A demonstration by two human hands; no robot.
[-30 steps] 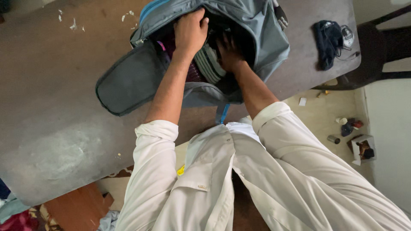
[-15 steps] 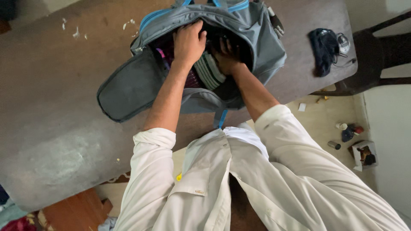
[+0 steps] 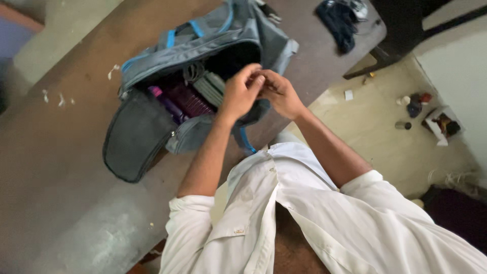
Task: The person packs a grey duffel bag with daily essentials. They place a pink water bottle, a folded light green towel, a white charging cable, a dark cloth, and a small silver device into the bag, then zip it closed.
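An open grey backpack with blue trim (image 3: pixel 203 43) lies on a brown table (image 3: pixel 61 203), its dark flap (image 3: pixel 137 137) folded out toward me. Inside it I see a purple ribbed item (image 3: pixel 185 99) and a grey-green striped folded cloth (image 3: pixel 208 86). My left hand (image 3: pixel 242 92) and my right hand (image 3: pixel 281 94) are outside the bag, above its near edge. Their fingertips meet and the fingers are curled in. Whether anything small is pinched between them is hidden. Both arms wear rolled white sleeves.
A dark bundle with cords (image 3: pixel 337 20) lies at the table's far right end, next to a dark chair (image 3: pixel 406 25). White scraps (image 3: pixel 114 71) dot the table. Small bottles (image 3: pixel 416 104) and a small box (image 3: pixel 441 124) stand on the floor to the right.
Both hands have come out of the bag's main compartment and met above its near edge. The view has shifted, so the bag now sits left of centre.
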